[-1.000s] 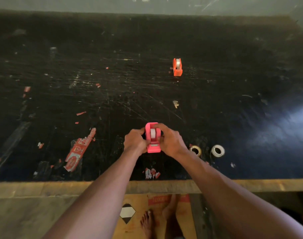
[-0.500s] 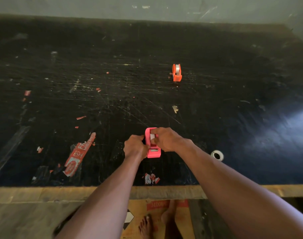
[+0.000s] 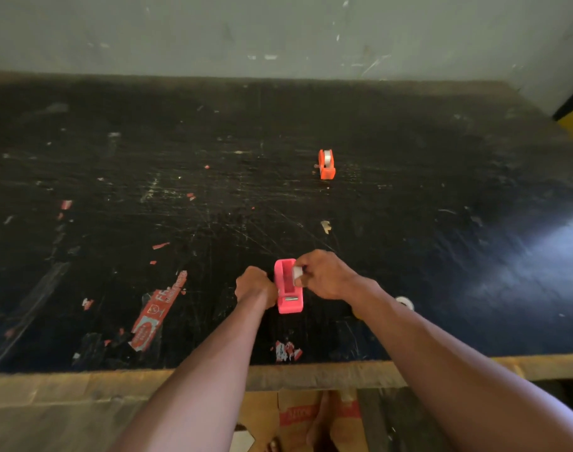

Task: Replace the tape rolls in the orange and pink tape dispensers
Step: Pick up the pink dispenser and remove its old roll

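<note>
Desk (image 3: 441, 256), black and scratched, carried it all. The left hand (image 3: 254, 285) clasped the pink dispenser (image 3: 286, 288) near the middle of the front edge. The right hand (image 3: 326, 275) pinched a small white roll (image 3: 297, 272) in its fingers at the dispenser's right wall, the cradle bare. The orange dispenser (image 3: 326, 164) stood toward the back edge, loaded. Seemingly the pink swap was under way; next, that roll needed either seating squarely or setting aside.

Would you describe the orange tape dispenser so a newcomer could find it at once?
On the scratched black tabletop, look toward the far wall, slightly right of centre. The orange tape dispenser stands alone there, holding a pale roll; the pink dispenser sits near the front edge.
</note>
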`<state>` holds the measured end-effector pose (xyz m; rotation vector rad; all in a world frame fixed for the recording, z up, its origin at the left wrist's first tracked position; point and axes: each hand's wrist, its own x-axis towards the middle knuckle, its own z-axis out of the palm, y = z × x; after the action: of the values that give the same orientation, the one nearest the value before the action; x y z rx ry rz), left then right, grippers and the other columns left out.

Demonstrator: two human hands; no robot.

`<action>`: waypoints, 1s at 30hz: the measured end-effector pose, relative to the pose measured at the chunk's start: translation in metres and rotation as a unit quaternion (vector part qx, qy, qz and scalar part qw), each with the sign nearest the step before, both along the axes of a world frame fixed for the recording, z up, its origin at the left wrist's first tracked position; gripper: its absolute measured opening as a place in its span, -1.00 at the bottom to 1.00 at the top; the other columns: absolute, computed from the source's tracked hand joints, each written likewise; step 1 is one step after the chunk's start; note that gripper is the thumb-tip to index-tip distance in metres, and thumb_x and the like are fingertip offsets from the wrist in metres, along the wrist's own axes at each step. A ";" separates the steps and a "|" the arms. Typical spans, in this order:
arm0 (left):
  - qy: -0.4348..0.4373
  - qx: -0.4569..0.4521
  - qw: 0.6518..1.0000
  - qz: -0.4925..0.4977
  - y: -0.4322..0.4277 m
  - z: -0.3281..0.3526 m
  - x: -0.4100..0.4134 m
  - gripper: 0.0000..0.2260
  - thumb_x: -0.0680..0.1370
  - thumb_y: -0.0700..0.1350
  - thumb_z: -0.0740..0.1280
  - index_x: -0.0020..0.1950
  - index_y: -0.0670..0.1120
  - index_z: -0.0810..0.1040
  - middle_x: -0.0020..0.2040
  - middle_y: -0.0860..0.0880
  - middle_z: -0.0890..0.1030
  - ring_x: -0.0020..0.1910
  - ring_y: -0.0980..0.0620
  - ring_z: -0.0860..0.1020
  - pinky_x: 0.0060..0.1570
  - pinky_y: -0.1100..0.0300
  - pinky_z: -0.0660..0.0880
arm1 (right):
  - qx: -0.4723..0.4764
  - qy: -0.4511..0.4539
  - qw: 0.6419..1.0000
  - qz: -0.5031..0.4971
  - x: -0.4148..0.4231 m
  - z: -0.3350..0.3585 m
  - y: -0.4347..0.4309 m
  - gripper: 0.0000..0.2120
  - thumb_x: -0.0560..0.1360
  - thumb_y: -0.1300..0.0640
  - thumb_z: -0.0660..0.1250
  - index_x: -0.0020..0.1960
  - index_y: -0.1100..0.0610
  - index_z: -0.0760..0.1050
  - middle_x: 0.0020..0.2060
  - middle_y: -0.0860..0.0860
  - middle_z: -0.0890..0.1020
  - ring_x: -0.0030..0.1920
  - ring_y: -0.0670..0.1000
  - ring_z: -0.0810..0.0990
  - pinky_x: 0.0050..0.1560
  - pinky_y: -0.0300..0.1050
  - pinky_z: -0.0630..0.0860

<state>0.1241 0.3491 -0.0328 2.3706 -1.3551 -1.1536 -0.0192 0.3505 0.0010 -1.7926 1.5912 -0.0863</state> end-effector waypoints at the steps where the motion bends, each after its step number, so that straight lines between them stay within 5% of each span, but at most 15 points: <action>1: -0.004 -0.015 1.000 0.002 -0.001 0.007 0.002 -0.71 0.62 -0.23 0.37 0.34 -0.09 0.60 0.26 -0.16 0.66 0.19 -0.10 0.67 0.12 0.13 0.61 | -0.005 0.007 1.000 -0.007 0.000 0.006 -0.001 -0.67 0.53 0.15 0.37 0.29 0.10 0.53 0.19 0.06 0.60 0.22 0.05 0.55 0.22 -0.03 0.49; 3: 0.016 -0.047 0.999 0.008 -0.003 0.020 0.006 -0.64 0.61 -0.26 0.38 0.41 -0.06 0.58 0.32 -0.15 0.63 0.26 -0.10 0.64 0.19 0.10 0.59 | -0.015 0.014 1.000 -0.020 0.000 0.018 -0.003 -0.69 0.52 0.15 0.39 0.26 0.10 0.56 0.12 0.07 0.64 0.16 0.05 0.59 0.17 -0.04 0.52; 5: 0.128 -0.053 0.990 0.028 -0.004 0.027 0.011 -0.59 0.58 -0.33 0.39 0.42 -0.10 0.57 0.30 -0.18 0.65 0.23 -0.12 0.65 0.25 -0.01 0.60 | -0.032 0.018 0.999 -0.020 0.003 0.030 -0.004 -0.71 0.51 0.16 0.40 0.23 0.12 0.59 0.07 0.08 0.66 0.11 0.05 0.61 0.13 -0.04 0.55; 8: 0.294 -0.018 0.954 0.057 -0.003 0.045 0.019 -0.64 0.58 -0.42 0.33 0.36 -0.21 0.58 0.17 -0.26 0.68 0.10 -0.13 0.70 0.15 -0.03 0.66 | -0.068 0.020 0.998 -0.002 0.011 0.047 -0.005 -0.76 0.49 0.18 0.41 0.15 0.14 0.64 0.02 0.07 0.68 0.07 0.04 0.62 0.13 -0.02 0.57; 11: 0.369 -0.024 0.928 0.049 -0.005 0.061 0.022 -0.71 0.62 -0.40 0.29 0.31 -0.24 0.60 0.07 -0.23 0.70 0.01 -0.10 0.72 0.01 0.07 0.68 | -0.087 0.011 0.996 0.008 0.017 0.057 -0.006 -0.84 0.48 0.16 0.42 0.05 0.12 0.67 -0.05 0.04 0.69 0.01 0.01 0.63 0.08 -0.01 0.59; 20: 0.391 -0.037 0.919 0.039 -0.009 0.070 0.025 -0.82 0.60 -0.37 0.34 0.15 -0.22 0.66 0.15 -0.24 0.68 0.10 -0.11 0.69 0.03 0.09 0.65 | -0.087 -0.059 0.994 -0.032 0.012 0.061 0.001 -0.84 0.50 0.18 0.42 0.06 0.05 0.64 -0.19 -0.14 0.59 -0.14 -0.16 0.55 -0.16 -0.27 0.42; 23: 0.393 -0.003 0.919 0.024 -0.002 0.066 0.016 -0.89 0.60 -0.33 0.37 0.03 -0.18 0.67 0.13 -0.23 0.69 0.10 -0.09 0.68 -0.04 0.12 0.65 | -0.080 -0.037 0.995 -0.048 0.004 0.054 0.009 -0.78 0.51 0.14 0.41 0.14 0.07 0.63 -0.11 -0.13 0.60 0.00 -0.10 0.56 -0.02 -0.23 0.43; 30: 0.347 0.020 0.937 0.045 0.012 0.050 -0.021 -0.81 0.57 -0.31 0.39 0.17 -0.22 0.68 0.04 -0.17 0.72 -0.04 -0.02 0.69 -0.08 0.16 0.68 | -0.063 0.021 0.994 -0.092 -0.023 0.034 0.026 -0.85 0.49 0.11 0.41 0.06 0.03 0.65 -0.09 -0.03 0.65 -0.05 -0.04 0.60 -0.18 -0.22 0.48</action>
<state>0.1035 0.3608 0.0172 1.7326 -0.9634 -1.7619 -0.0426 0.3761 0.0351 -1.7460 1.8144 -0.2419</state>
